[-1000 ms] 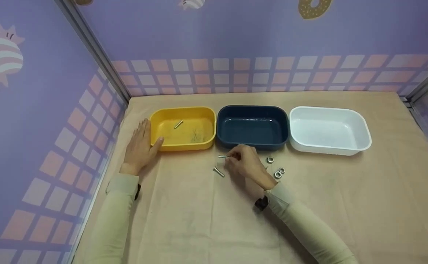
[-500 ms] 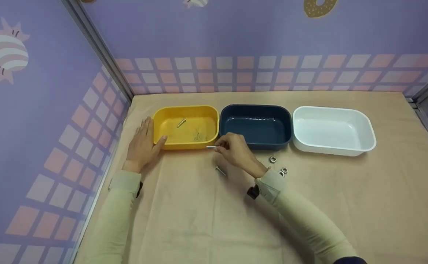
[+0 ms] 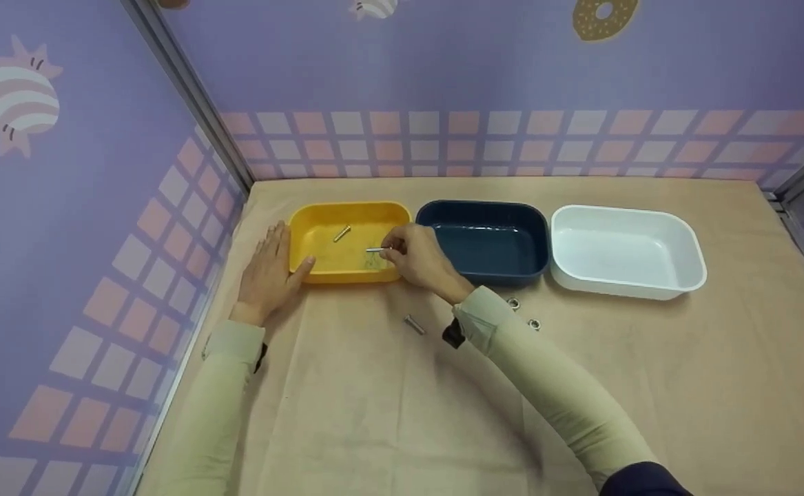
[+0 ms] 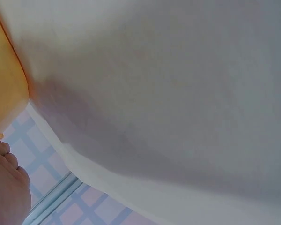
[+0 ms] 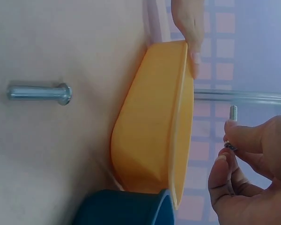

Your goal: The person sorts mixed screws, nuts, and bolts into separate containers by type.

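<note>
Between thumb and fingers my right hand [image 3: 421, 256] pinches a metal bolt [image 3: 376, 249] above the right part of the yellow bin [image 3: 346, 277]. In the right wrist view the held bolt [image 5: 233, 113] points upward from the fingertips. A second bolt [image 3: 342, 233] lies on the yellow bin's floor. My left hand [image 3: 264, 282] rests with straight fingers along that bin's left wall, its thumb at the near rim. On the cloth in front lies another bolt [image 3: 415, 324], seen large as a bolt [image 5: 40, 93] in the right wrist view.
A dark blue bin [image 3: 488, 275] stands right of the yellow one, then a white bin [image 3: 625, 286]. Nuts [image 3: 513, 304] lie on the cloth before them, partly hidden by my right sleeve [image 3: 546, 372]. Patterned walls [image 3: 484, 55] enclose the table at the back and sides.
My right hand has carried the pinched bolt up and leftward from the cloth before the blue bin to over the yellow bin. The left hand stays at the bin's side.
</note>
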A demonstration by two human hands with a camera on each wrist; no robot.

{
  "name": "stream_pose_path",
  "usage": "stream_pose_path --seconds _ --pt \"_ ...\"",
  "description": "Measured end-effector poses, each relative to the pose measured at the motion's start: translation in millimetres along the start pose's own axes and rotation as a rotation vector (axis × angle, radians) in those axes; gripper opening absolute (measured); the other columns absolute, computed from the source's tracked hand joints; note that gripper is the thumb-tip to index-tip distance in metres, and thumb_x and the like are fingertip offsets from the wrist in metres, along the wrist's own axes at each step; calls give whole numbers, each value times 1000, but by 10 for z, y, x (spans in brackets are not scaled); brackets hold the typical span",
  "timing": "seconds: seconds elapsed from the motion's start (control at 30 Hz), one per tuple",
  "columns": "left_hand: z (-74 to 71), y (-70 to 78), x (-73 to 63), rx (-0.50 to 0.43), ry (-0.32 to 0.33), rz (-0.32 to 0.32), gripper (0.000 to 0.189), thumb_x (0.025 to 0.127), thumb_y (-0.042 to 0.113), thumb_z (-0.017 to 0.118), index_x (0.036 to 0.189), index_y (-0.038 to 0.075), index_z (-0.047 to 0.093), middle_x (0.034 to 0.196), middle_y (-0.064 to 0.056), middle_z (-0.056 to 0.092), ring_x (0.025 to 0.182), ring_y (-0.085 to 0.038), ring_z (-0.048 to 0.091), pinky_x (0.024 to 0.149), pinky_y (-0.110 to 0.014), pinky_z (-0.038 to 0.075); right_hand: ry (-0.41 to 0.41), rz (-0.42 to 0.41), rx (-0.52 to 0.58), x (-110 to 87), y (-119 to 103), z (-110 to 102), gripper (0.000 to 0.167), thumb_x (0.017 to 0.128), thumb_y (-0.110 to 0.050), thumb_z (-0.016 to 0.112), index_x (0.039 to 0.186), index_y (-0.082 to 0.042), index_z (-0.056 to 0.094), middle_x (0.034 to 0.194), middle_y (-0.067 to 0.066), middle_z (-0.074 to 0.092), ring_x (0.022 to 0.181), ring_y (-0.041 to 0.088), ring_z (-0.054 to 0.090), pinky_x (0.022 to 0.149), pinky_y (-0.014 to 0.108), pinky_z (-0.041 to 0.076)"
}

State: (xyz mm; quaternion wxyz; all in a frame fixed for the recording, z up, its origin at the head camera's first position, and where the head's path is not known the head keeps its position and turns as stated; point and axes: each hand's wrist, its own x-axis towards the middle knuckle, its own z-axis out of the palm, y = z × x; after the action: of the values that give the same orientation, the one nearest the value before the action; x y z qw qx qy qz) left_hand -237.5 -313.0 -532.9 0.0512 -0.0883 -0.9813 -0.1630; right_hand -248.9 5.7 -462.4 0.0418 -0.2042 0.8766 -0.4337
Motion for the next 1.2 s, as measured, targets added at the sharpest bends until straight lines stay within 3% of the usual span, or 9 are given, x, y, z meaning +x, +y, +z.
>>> stream_pose_path --seconds 0.53,0.8,1.03,1.2 --pt "-12 -19 -12 -12 31 6 89 111 53 46 166 -10 16 175 -29 18 164 -45 18 134 -60 16 -15 58 -3 331 -175 28 13 104 -15 72 108 -6 80 95 7 73 81 15 61 69 22 53" --pt "0 -7 -8 -12 -4 -11 90 111 56 42 168 -7 12 177 -26 12 166 -41 13 135 -56 12 -27 48 -2 484 -189 126 13 105 -11 68 111 -5 79 99 8 72 85 16 62 74 24 57" --pt "14 -12 -1 -13 1 -19 90 111 56 42 168 -7 12 177 -25 13 166 -40 13 136 -54 11 -12 -1 -90 587 -99 251 15 106 -4 65 112 -2 78 107 10 73 90 17 64 77 26 60" --pt "5 -18 -2 -8 -1 -16 90 111 56 42 168 -7 12 177 -26 13 166 -41 13 136 -54 11 -38 36 -61 635 7 339 16 107 -6 63 116 -2 77 107 10 74 89 16 65 76 26 60"
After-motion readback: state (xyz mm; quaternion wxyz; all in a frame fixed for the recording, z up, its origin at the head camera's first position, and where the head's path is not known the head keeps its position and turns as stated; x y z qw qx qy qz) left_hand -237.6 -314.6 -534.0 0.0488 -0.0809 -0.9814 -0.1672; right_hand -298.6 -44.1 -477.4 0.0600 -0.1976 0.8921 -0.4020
